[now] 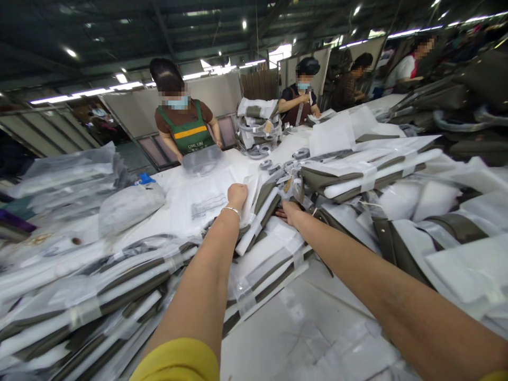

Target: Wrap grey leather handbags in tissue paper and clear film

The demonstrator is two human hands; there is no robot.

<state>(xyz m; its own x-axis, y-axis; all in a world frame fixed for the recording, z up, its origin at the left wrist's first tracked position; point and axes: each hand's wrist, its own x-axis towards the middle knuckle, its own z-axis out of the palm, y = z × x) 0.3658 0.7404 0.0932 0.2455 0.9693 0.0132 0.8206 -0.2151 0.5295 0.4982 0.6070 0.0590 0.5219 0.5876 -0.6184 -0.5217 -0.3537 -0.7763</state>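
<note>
Two bare hands reach forward in the head view, the only one I have, and I watch them from here over a crowded white table (236, 157). Between them I see an olive bag (265, 202) in pale wrapping, slanting away from me, with a white padding strip (257, 223) along its near side.

My left hand (237, 196) is on the bag's left, its fingers curled in tightly at the white wrapping sheet (250, 197); it looks clenched on that sheet, though the fingertips are hidden from me. A thin bracelet (232, 210) circles the wrist.

My right hand (291, 212) is low at the bag's right side. Its fingers (281, 212) point left toward the bag, which lies just beyond their tips; I cannot tell whether they grip anything.

Below the right hand, another taped bundle (270, 264) lies flat. A left pile of wrapped bags (85, 312) spreads beside my left forearm, and a right pile (369, 174) rises past the right hand. Beyond the left hand lies a clear printed sleeve (208, 206). Across the table, a co-worker in a green apron (190, 132) handles translucent plastic (203, 160).
</note>
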